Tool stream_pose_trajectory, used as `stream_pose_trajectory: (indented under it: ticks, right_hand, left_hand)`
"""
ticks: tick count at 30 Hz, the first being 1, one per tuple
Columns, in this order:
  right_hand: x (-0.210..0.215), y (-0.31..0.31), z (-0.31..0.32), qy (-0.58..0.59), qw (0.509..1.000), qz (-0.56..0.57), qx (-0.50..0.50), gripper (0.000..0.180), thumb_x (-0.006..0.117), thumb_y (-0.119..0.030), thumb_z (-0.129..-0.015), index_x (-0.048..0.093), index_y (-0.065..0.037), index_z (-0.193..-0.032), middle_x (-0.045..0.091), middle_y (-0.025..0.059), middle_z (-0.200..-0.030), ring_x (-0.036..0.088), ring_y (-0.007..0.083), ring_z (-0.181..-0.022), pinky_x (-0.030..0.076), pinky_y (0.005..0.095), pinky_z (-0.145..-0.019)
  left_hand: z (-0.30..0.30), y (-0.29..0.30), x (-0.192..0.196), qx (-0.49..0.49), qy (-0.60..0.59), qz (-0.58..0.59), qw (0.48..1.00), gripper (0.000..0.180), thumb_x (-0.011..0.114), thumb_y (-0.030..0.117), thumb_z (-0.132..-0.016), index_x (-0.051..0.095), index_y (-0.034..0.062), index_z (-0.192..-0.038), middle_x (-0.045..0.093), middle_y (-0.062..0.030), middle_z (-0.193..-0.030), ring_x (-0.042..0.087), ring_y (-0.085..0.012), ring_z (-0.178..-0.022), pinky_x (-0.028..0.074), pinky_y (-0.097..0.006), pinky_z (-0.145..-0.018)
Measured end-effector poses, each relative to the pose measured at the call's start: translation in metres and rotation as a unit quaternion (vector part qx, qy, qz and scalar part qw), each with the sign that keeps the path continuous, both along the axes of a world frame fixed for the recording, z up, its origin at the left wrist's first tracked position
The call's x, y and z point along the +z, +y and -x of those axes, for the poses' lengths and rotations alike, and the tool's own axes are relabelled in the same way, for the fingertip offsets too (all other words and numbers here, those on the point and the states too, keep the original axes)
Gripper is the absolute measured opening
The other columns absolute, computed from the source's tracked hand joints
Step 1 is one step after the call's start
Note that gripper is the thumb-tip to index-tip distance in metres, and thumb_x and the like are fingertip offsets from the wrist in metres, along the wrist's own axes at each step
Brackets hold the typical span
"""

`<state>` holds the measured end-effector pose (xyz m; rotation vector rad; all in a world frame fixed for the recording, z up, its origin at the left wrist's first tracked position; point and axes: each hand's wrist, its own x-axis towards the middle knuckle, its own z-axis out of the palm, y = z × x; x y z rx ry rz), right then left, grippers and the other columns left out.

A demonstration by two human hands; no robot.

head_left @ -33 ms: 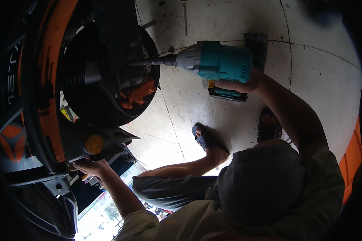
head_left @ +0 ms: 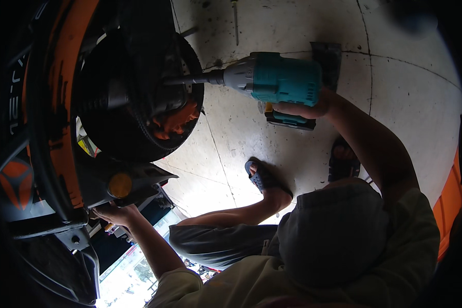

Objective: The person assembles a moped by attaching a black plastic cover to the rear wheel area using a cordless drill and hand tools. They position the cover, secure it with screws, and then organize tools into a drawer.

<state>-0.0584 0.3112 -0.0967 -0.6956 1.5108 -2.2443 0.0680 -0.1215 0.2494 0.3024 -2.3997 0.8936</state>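
The biggest thing here is the orange and black body of a raised vehicle (head_left: 61, 102), which fills the left side. Against it sits a black round wheel part with a ribbed rim (head_left: 133, 102), with some orange metal showing at its lower edge. Below is the pale concrete floor with seams (head_left: 405, 92).

The teal and grey cordless impact wrench (head_left: 280, 77) is held level in the air. Its long dark steel shaft (head_left: 187, 80) reaches into the middle of the round part. The right hand (head_left: 300, 109) is closed around the handle of the wrench, just above the dark battery pack (head_left: 287, 119). The left hand (head_left: 115, 213) is up against the dark bracket under the body, near a round yellow reflector (head_left: 120, 185). I cannot tell if its fingers are closed around something or only pressing there.

In my judgement the work is somewhere in the middle. The tool is seated on the fastener at the centre, but the fastener itself is hidden in shadow, so it is not possible to say if it is loose or tight. The round part is still mounted, and I see no removed nut or bolt on the floor. Only a thin long tool (head_left: 235, 20) lies there, well apart.
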Motion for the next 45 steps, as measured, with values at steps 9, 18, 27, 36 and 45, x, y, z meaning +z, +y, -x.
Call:
stream_pose_trajectory:
  ticks: [9, 18, 27, 36, 45]
  right_hand:
    - [0.025, 0.018, 0.011, 0.155, 0.981, -0.112, -0.038, 0.023, 0.071, -0.021, -0.080, 0.063, -0.009, -0.099, 0.068, 0.0093, -0.083, 0.067, 0.0242, -0.075, 0.056, 0.0391, -0.070]
    - [0.028, 0.029, 0.031, 0.153, 0.981, -0.115, -0.008, 0.026, 0.071, -0.026, -0.082, 0.063, -0.009, -0.100, 0.069, 0.0092, -0.087, 0.068, 0.0249, -0.078, 0.056, 0.0397, -0.072]
    - [0.031, 0.021, 0.027, 0.144, 0.986, -0.084, -0.019, 0.022, 0.070, -0.024, -0.082, 0.064, -0.008, -0.097, 0.069, 0.0097, -0.082, 0.068, 0.0235, -0.074, 0.056, 0.0393, -0.069]
    - [0.032, 0.020, 0.027, 0.132, 0.990, -0.038, -0.017, 0.021, 0.070, -0.019, -0.082, 0.063, -0.008, -0.098, 0.068, 0.0091, -0.080, 0.068, 0.0229, -0.072, 0.057, 0.0387, -0.067]
    - [0.015, 0.012, 0.031, 0.233, 0.965, -0.110, -0.049, 0.023, 0.071, -0.022, -0.081, 0.063, -0.009, -0.098, 0.069, 0.0095, -0.082, 0.068, 0.0236, -0.075, 0.056, 0.0390, -0.070]
  left_hand:
    - [0.005, 0.002, -0.003, -0.060, 0.004, 0.044, 0.997, 0.065, 0.068, 0.038, -0.082, 0.040, 0.0013, -0.128, 0.053, -0.0199, -0.122, 0.053, -0.0371, -0.116, 0.043, -0.053, -0.097]
    - [0.008, 0.007, -0.007, -0.050, 0.025, 0.037, 0.998, 0.080, 0.076, 0.047, -0.072, 0.041, 0.0003, -0.126, 0.056, -0.0181, -0.116, 0.055, -0.0361, -0.112, 0.044, -0.052, -0.095]
    - [0.009, 0.007, -0.006, -0.068, 0.016, 0.076, 0.995, 0.079, 0.074, 0.050, -0.075, 0.041, -0.0003, -0.126, 0.055, -0.0194, -0.118, 0.056, -0.0362, -0.112, 0.046, -0.051, -0.095]
    - [0.007, 0.002, -0.006, -0.058, 0.022, 0.043, 0.997, 0.083, 0.076, 0.048, -0.073, 0.039, -0.0023, -0.129, 0.056, -0.0204, -0.118, 0.055, -0.0377, -0.112, 0.042, -0.051, -0.099]
    - [0.006, 0.001, -0.005, -0.029, 0.039, 0.024, 0.999, 0.079, 0.079, 0.044, -0.071, 0.042, 0.0004, -0.126, 0.056, -0.0187, -0.117, 0.056, -0.0355, -0.112, 0.044, -0.051, -0.097]
